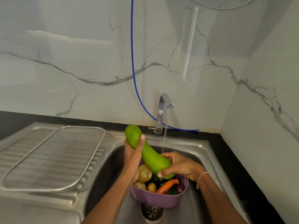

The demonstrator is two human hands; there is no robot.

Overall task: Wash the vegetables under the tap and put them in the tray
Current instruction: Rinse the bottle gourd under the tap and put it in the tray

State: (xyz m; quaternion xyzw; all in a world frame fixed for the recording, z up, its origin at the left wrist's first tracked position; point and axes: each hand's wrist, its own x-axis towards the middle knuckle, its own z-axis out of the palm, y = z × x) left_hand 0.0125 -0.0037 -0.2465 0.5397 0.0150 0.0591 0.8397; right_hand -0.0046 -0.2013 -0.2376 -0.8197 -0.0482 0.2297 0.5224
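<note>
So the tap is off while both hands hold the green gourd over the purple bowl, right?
No. The tap is on: the head view shows water running from it. The left hand and right hand do hold the gourd over the bowl.

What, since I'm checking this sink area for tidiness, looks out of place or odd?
Only the blue cord: it hangs loose down the marble wall and trails along the counter behind the running tap, its end lying free. The green gourd and the purple bowl of vegetables look ordinary.
</note>
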